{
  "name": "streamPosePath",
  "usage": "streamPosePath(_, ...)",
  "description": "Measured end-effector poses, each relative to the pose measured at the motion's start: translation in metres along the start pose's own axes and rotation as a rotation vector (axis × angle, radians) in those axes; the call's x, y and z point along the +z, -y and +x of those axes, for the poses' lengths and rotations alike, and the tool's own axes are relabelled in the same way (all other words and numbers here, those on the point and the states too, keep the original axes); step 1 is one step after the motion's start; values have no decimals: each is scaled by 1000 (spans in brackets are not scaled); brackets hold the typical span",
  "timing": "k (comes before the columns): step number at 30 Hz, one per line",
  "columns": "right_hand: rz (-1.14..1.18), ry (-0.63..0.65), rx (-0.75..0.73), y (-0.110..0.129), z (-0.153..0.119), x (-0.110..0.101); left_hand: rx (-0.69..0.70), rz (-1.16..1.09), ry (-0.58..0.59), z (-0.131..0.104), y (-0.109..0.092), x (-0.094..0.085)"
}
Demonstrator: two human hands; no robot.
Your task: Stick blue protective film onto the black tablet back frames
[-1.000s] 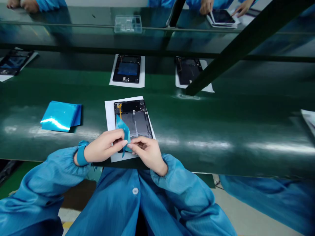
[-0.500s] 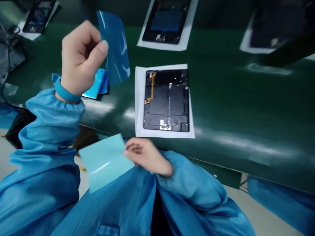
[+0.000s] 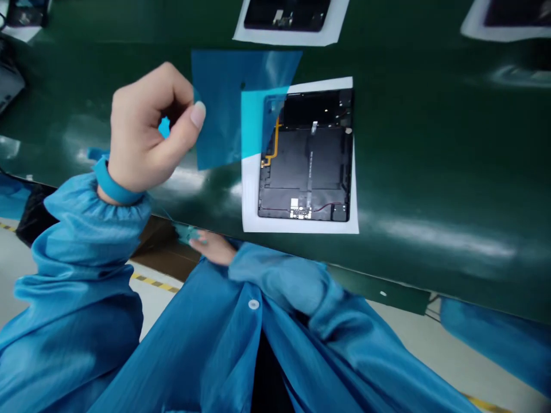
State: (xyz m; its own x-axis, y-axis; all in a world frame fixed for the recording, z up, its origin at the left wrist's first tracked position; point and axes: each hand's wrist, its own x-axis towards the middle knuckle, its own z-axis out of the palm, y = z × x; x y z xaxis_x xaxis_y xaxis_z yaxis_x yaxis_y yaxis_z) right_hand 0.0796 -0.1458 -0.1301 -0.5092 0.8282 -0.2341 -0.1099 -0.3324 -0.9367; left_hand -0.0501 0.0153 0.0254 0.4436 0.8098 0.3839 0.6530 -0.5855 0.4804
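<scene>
My left hand (image 3: 152,126) pinches the left edge of a see-through blue film (image 3: 224,115) raised over the bench. The film's right part overlaps the upper left corner of an open tablet-like device (image 3: 297,166), which shows black inner parts and an orange flex cable. Under the device lies a white sheet (image 3: 251,201). My right hand (image 3: 213,246) is low at the bench's front edge, its fingers round a crumpled pale-teal film (image 3: 188,233).
More devices on white sheets lie at the top centre (image 3: 284,17), the top right (image 3: 516,14) and the top left (image 3: 28,14). A brown box (image 3: 166,246) stands below the green bench (image 3: 430,172). Grey equipment (image 3: 8,80) sits at the far left.
The blue film has moved right and spread flatter, now overlapping the device. My right hand has moved left and slightly up, and the pale-teal film in it has gone from flat to crumpled.
</scene>
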Motion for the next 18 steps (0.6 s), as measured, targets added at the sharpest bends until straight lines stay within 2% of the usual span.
streamPosePath(3, -124, 114, -89, 60, -36, -37, 79, 22, 15, -11, -19, 6)
streamPosePath(4, -173, 63, -129, 84, -46, -54, 115, 12, 39, -12, -26, 10)
streamPosePath(6, -445, -223, -284, 131, -57, -94, 174, -33, 111, -7, -42, 21)
streamPosePath(7, -540, -259, -314, 151, -58, -114, 178, -57, 163, -2, -50, 28)
streamPosePath(9, -636, -189, -340, 178, -50, -147, 135, -107, 279, 13, -63, 41)
streamPosePath(11, -674, -115, -347, 188, -39, -166, 34, -165, 401, 26, -71, 53)
streamPosePath(13, -721, -138, -350, 187, -31, -174, -40, -214, 468, 34, -74, 60)
streamPosePath(15, -771, -199, -351, 183, -27, -175, -79, -201, 442, 38, -72, 62)
streamPosePath(18, -836, -273, -389, 179, -27, -177, -130, -96, 325, 42, -63, 56)
